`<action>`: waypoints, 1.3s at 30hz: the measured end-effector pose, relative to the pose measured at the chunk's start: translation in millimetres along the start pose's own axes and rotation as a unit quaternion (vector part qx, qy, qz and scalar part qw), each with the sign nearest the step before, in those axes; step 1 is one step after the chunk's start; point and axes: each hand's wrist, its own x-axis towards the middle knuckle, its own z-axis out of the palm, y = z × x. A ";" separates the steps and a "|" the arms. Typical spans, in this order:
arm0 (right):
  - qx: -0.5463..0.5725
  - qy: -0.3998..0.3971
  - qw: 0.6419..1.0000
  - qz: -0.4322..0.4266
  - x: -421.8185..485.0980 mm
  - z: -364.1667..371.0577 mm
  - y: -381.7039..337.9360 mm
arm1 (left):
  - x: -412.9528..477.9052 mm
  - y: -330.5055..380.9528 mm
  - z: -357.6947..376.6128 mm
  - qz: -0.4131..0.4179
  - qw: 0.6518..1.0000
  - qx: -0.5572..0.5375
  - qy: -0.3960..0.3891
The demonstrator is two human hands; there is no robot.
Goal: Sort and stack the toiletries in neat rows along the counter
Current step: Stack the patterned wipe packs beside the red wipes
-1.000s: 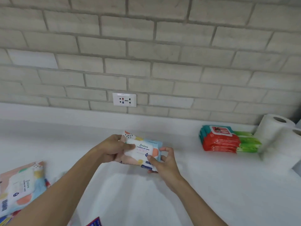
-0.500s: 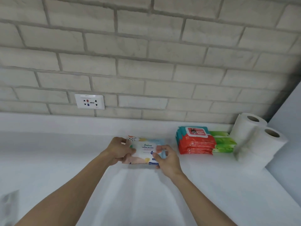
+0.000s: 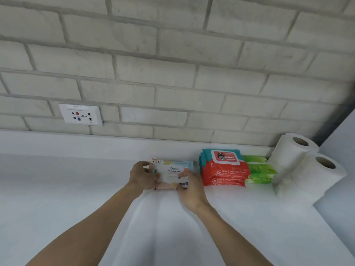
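A pastel patterned pack of wet wipes (image 3: 172, 171) sits low over the white counter (image 3: 76, 189), near the back wall. My left hand (image 3: 141, 175) grips its left end and my right hand (image 3: 189, 187) holds its right front corner. Just to its right stands a stack of red and teal baby wipe packs (image 3: 223, 168). Beside that lies a stack of green wipe packs (image 3: 259, 169). Two white paper rolls (image 3: 307, 166) lie in the right corner.
A brick wall runs behind the counter, with a white wall socket (image 3: 80, 114) at the left. A pale side wall (image 3: 342, 169) closes the counter on the right. A low white upstand (image 3: 96, 144) lines the back edge.
Both hands carried the pastel wipe pack rightward and toward the wall, closer to the red stack. The view swung right, so the loose packs at the left dropped out of sight.
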 end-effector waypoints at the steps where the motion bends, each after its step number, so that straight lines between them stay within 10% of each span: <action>1: -0.011 -0.002 1.000 -0.005 0.8 0.1 2.6 | 1.8 -1.8 3.2 -0.003 1.000 0.000 0.002; 14: -0.327 0.010 0.944 -0.031 0.5 3.3 8.2 | 6.4 -14.4 18.8 0.086 0.987 0.126 0.043; 22: -0.320 -0.004 0.940 -0.119 -3.9 23.2 13.2 | -7.3 -43.8 5.8 0.315 0.871 0.377 0.001; 39: -0.289 0.000 0.952 -0.096 4.5 13.3 32.8 | -0.4 -50.7 35.9 0.266 0.833 0.485 -0.015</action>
